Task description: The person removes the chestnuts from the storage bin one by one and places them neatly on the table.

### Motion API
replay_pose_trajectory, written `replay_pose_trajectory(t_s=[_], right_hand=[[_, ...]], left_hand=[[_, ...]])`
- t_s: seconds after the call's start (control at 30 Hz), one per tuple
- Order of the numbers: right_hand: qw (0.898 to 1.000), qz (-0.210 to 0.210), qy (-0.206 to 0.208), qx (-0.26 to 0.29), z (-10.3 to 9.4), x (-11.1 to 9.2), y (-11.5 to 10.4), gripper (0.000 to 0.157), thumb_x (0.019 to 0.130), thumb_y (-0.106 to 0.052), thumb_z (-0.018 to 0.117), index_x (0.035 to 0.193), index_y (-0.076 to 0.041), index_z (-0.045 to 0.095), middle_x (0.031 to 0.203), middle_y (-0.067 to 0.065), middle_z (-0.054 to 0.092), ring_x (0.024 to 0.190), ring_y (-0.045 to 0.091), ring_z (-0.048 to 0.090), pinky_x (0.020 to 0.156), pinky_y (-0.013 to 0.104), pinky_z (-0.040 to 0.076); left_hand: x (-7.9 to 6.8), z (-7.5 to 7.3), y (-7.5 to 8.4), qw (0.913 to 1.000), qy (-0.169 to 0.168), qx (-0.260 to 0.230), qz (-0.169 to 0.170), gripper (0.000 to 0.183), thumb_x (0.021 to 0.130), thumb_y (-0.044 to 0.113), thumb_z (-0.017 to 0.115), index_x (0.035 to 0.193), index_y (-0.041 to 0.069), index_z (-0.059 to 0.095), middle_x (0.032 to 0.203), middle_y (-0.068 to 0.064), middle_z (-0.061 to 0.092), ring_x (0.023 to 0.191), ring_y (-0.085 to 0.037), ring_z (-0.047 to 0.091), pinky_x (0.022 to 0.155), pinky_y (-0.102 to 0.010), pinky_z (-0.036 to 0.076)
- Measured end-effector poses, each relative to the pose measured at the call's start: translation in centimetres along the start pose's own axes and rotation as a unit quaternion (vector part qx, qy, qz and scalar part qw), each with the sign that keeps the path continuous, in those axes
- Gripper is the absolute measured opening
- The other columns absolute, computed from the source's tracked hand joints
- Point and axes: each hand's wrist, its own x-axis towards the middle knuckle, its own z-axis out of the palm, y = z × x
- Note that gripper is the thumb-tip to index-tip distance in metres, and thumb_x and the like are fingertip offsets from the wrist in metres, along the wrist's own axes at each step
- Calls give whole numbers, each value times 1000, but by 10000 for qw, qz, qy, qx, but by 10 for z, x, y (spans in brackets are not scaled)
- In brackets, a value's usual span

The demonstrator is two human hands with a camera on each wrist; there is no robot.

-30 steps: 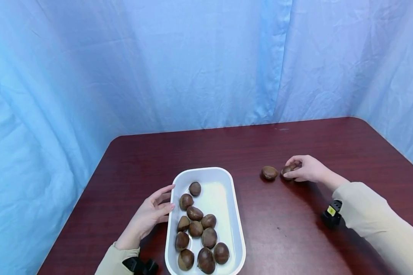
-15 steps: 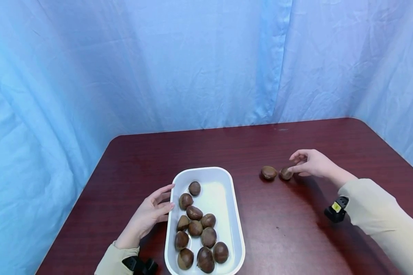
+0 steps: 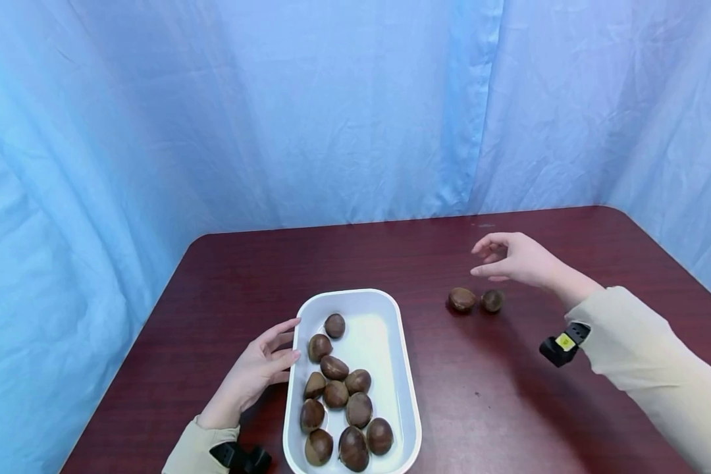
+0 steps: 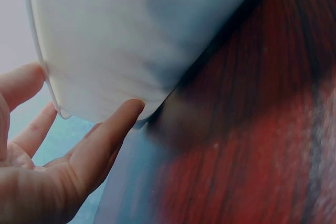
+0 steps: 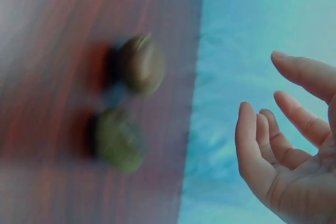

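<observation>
In the head view, a white tray [image 3: 411, 421] holds several brown chestnuts [image 3: 335, 394], mostly along its left side and near end. My left hand [image 3: 259, 368] rests its fingertips against the tray's left wall; the left wrist view shows fingers [image 4: 107, 135] touching the outside of that wall. Two more chestnuts lie on the table to the right of the tray: a left one [image 3: 462, 299] and a smaller right one [image 3: 492, 301], side by side. My right hand [image 3: 518, 260] hovers above and behind this pair, fingers loosely bent and holding nothing; the right wrist view shows its palm bare.
The dark red wooden table [image 3: 480, 408] carries the tray and the chestnuts. Light blue curtains [image 3: 343, 118] hang behind it and at both sides. A black wrist camera [image 3: 565, 343] sits on the right sleeve.
The right hand has let go of the smaller chestnut, which stays beside the other one, and has risen away toward the back. The left hand and the tray have hardly moved.
</observation>
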Motion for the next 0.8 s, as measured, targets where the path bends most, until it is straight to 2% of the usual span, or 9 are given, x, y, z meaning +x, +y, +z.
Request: replay_pose_trajectory(t_s=[0.2, 0.4, 0.63, 0.8], right_hand=[[9988, -483, -35, 111, 14, 8, -33, 37, 83, -19, 73, 113, -3, 59, 113, 16, 60, 104, 28, 59, 73, 31, 56], [9963, -760, -122, 377, 31, 16, -65, 35, 82, -18, 74, 112, -4, 61, 109, 13, 60, 102, 26, 59, 75, 32, 56], [9913, -989, -171, 848, 61, 32, -97, 33, 80, -13, 75, 110, -7, 63, 106, 11, 61, 96, 23, 61, 71, 34, 55], [9855, -1445, -235, 854, 88, 41, -113, 31, 79, -13, 76, 106, -7, 64, 103, 9, 64, 94, 20, 62, 76, 34, 53]], left_hand=[[0, 0, -1, 10000, -15, -18, 11, 65, 92, 11, 61, 148, 5, 27, 143, -28, 33, 103, -19, 62, 78, -38, 56], [0, 0, -1, 10000, 1, -16, 9, 65, 92, 11, 61, 148, 5, 27, 143, -28, 33, 104, -19, 62, 78, -38, 56], [1, 0, -1, 10000, 41, 4, -29, 64, 93, 8, 59, 148, 5, 28, 144, -28, 33, 104, -20, 62, 79, -39, 56], [1, 0, -1, 10000, 69, 22, -41, 64, 92, 9, 60, 147, 5, 28, 144, -27, 33, 106, -21, 62, 80, -40, 55]])
